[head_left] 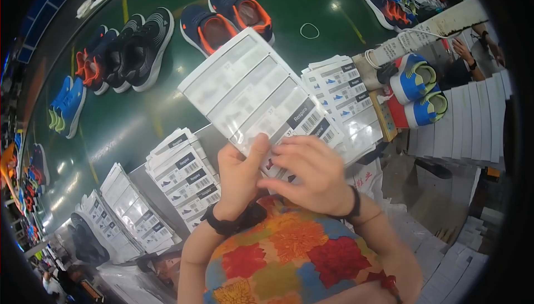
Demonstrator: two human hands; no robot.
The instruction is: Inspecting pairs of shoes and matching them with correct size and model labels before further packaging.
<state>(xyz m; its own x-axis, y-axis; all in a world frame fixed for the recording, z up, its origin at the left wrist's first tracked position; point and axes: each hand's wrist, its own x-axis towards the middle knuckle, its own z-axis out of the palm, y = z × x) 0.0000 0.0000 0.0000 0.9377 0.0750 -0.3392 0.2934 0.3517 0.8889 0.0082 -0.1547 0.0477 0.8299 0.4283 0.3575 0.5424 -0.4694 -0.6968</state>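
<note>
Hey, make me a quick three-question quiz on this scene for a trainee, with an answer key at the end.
1. Multiple choice: what does the left hand hold?
A) a shoe
B) label sheets
C) a lace
2. True or false: the right hand wears a glove.
3. Fill in the colour: just beyond the held sheets, the navy shoes have bright ____ trim.

Key: 1. B; 2. False, it is bare; 3. orange.

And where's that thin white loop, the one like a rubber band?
In the head view, the thin white loop lies on the green table, near the top, right of centre, just right of the navy shoes with orange linings.
</note>
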